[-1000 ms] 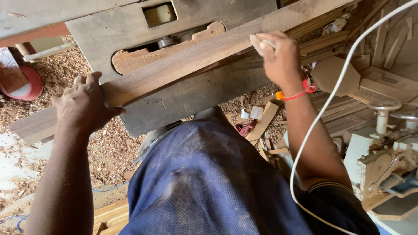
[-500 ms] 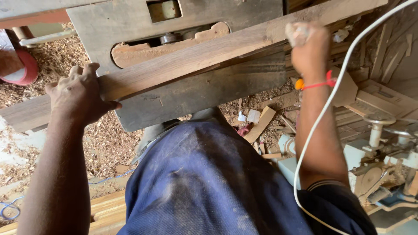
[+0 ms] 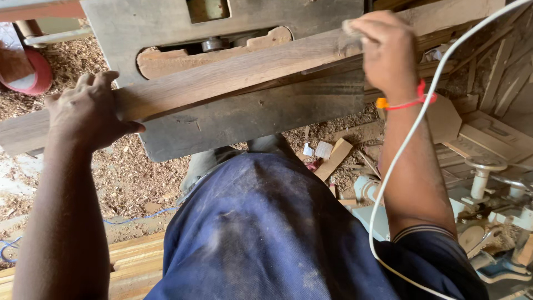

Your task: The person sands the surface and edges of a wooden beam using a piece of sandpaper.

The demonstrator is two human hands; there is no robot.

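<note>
Long brown plank [image 3: 233,75] lying slantwise across the grey machine table [image 3: 250,119], low end past its left edge, high end past the right. Left hand [image 3: 89,114] wrapped over the plank near the table's left edge, fingers curled over the far side, thumb on the near face. Right hand [image 3: 386,47] pressed down closed on the plank near the table's right edge; whether anything sits inside that fist, impossible to tell. Slot with a spindle [image 3: 214,43] behind the plank. Sawdust and shavings [image 3: 133,178] thick on the floor, wood offcuts [image 3: 336,155] below, stacked boards [image 3: 139,266] at lower left, pale machine [image 3: 488,211] to the right, white cable [image 3: 411,139] crossing the right arm.
</note>
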